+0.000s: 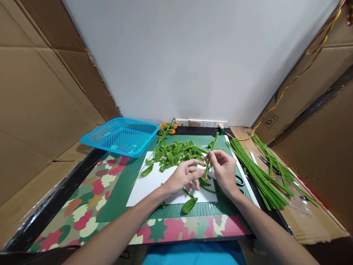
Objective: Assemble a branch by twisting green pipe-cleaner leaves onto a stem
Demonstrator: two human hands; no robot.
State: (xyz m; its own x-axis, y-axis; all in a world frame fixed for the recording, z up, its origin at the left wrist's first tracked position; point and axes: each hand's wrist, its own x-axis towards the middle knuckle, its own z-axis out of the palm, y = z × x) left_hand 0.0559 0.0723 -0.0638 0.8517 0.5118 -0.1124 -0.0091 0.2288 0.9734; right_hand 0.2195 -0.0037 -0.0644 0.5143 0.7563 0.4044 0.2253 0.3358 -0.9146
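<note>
My right hand (224, 171) pinches a green pipe cleaner (214, 141) between thumb and fingertips, its length slanting upward. To the left, my left hand (186, 176) has its fingers apart, with the tips beside the lower part of that pipe cleaner. Whether they touch it I cannot tell. Behind the hands lies a heap of leaf shapes (175, 151) bent from green pipe cleaners, on white paper (151, 189). One single leaf (189, 205) with a stalk rests nearer to me, over the paper's front edge. Scissors (239, 180) with black-and-white handles lie partly hidden by my right hand.
A blue basket (121, 150) stands at the back left, near orange flowers (172, 129) on a green stem. Bundled green pipe cleaners (256, 175) lie on the right, with pliers (268, 163) beyond. Cardboard walls (41, 88) flank both sides; a yellow cable (292, 81) hangs right.
</note>
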